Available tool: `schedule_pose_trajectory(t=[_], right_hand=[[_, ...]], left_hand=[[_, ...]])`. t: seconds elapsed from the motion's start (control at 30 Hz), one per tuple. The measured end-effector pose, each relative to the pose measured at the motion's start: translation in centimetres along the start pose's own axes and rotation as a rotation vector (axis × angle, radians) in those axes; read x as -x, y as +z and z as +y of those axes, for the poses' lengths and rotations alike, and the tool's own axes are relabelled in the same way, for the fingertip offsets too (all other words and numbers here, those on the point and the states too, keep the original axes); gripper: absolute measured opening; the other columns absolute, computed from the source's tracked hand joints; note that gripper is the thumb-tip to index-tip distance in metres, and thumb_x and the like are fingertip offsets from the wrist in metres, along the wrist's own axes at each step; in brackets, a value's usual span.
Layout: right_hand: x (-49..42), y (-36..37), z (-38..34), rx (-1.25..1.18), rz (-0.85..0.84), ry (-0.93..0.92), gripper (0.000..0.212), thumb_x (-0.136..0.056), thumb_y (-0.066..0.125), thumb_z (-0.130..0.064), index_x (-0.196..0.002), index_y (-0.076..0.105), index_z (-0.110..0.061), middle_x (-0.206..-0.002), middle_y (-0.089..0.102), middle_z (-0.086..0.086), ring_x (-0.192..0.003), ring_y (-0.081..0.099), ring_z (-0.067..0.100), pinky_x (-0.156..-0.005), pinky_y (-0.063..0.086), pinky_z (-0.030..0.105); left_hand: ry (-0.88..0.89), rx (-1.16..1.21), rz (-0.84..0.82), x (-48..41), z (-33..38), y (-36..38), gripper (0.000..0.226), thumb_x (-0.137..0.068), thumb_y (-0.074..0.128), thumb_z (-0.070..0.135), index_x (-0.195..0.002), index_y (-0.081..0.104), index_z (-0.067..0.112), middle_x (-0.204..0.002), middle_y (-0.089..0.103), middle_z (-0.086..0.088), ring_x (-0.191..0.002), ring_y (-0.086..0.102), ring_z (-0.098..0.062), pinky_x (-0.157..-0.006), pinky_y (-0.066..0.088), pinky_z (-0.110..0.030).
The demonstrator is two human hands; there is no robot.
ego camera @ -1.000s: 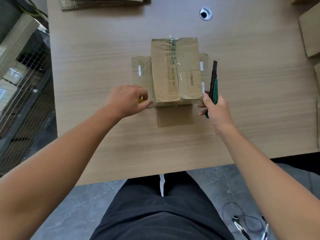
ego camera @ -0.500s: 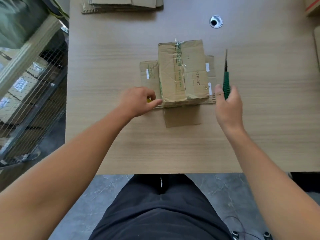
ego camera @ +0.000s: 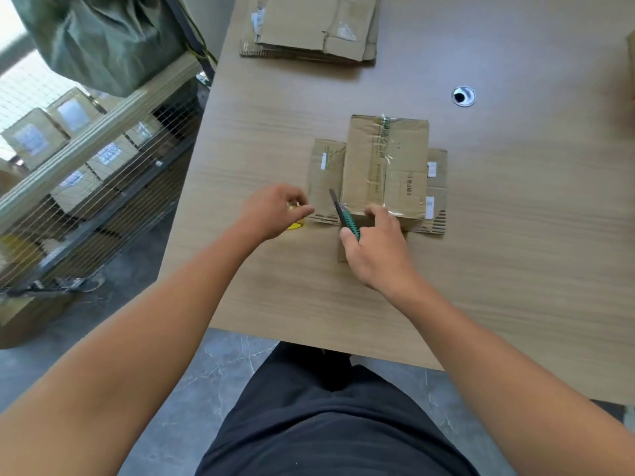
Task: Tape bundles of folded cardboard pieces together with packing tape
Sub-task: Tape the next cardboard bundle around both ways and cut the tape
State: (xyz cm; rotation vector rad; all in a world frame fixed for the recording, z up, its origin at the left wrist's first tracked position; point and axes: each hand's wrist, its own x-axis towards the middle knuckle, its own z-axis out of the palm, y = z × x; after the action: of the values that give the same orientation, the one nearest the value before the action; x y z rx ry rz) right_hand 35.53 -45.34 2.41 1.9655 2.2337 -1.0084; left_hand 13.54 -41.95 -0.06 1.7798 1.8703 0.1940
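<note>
A bundle of folded cardboard (ego camera: 385,166) lies in the middle of the wooden table (ego camera: 515,269), with clear tape running over its top. My left hand (ego camera: 275,211) grips a roll of packing tape (ego camera: 296,224) just left of the bundle's near corner. My right hand (ego camera: 376,249) holds a green utility knife (ego camera: 345,216) at the bundle's near left edge. The knife's blade points up and left. The fingers of my right hand touch the bundle's front edge.
A stack of flattened cardboard (ego camera: 309,25) lies at the table's far left. A round cable hole (ego camera: 463,96) sits beyond the bundle. More cardboard shows at the right edge. A wire cage with boxes (ego camera: 68,159) stands left of the table.
My right hand has carried the knife from the bundle's right side across to its near left edge. My left hand has stayed at the tape roll. The camera has shifted to the left.
</note>
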Motion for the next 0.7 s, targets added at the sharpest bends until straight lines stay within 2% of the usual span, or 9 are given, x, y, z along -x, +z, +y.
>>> schedule_pose_trajectory(t=[0.1, 0.2, 0.4, 0.53, 0.6, 0.7], right_hand=[[0.2, 0.0, -0.6, -0.013, -0.117, 0.056, 0.06, -0.103, 0.037, -0.05, -0.111, 0.076, -0.005, -0.167, 0.013, -0.002, -0.152, 0.016, 0.019, -0.124, 0.011, 0.056], [0.6, 0.1, -0.8, -0.053, -0.189, 0.105, 0.058, -0.103, 0.035, -0.051, -0.105, 0.074, -0.008, -0.167, -0.002, -0.016, -0.154, 0.01, 0.012, -0.121, 0.014, 0.063], [0.2, 1.0, -0.6, 0.168, -0.258, 0.102, 0.056, -0.104, 0.036, -0.049, -0.11, 0.072, -0.006, -0.167, -0.024, -0.01, -0.152, -0.027, 0.012, -0.115, 0.009, 0.075], [0.7, 2.0, 0.6, 0.27, -0.299, 0.048, 0.053, -0.101, 0.04, -0.054, -0.094, 0.075, -0.015, -0.16, -0.041, -0.009, -0.146, -0.041, 0.014, -0.114, -0.001, 0.076], [0.8, 1.9, 1.7, 0.211, -0.279, -0.03, 0.051, -0.099, 0.04, -0.058, -0.092, 0.076, -0.024, -0.161, -0.038, -0.01, -0.145, -0.041, 0.011, -0.116, -0.012, 0.071], [1.0, 0.9, 3.5, -0.016, -0.161, -0.175, 0.052, -0.095, 0.039, -0.06, -0.099, 0.078, -0.026, -0.17, -0.014, -0.011, -0.151, -0.024, 0.002, -0.12, -0.017, 0.06]], left_hand=[[0.03, -0.024, -0.001, 0.0, 0.0, -0.8, 0.02, -0.09, 0.068, 0.048, -0.091, 0.071, 0.029, -0.098, 0.063, 0.006, -0.092, 0.059, -0.017, -0.07, 0.037, -0.029], [0.071, -0.107, 0.0, -0.2, 0.8, -0.7, 0.021, -0.093, 0.065, 0.047, -0.094, 0.07, 0.026, -0.102, 0.061, 0.006, -0.094, 0.059, -0.017, -0.069, 0.032, -0.029], [0.136, -0.073, 0.034, 0.5, 2.7, 0.2, 0.021, -0.098, 0.06, 0.04, -0.098, 0.068, 0.021, -0.106, 0.06, 0.003, -0.094, 0.06, -0.022, -0.072, 0.041, -0.032], [0.06, -0.016, 0.257, 0.0, 2.7, -2.1, 0.019, -0.1, 0.057, 0.038, -0.097, 0.062, 0.02, -0.106, 0.058, 0.002, -0.086, 0.058, -0.023, -0.07, 0.037, -0.032], [0.07, -0.069, 0.314, -0.4, 2.2, -3.4, 0.022, -0.1, 0.054, 0.042, -0.099, 0.059, 0.021, -0.107, 0.057, 0.003, -0.084, 0.059, -0.024, -0.069, 0.036, -0.033], [0.178, -0.174, 0.222, -0.8, 2.2, -3.9, 0.029, -0.097, 0.055, 0.053, -0.1, 0.054, 0.024, -0.118, 0.057, 0.006, -0.088, 0.061, -0.025, -0.07, 0.042, -0.036]])
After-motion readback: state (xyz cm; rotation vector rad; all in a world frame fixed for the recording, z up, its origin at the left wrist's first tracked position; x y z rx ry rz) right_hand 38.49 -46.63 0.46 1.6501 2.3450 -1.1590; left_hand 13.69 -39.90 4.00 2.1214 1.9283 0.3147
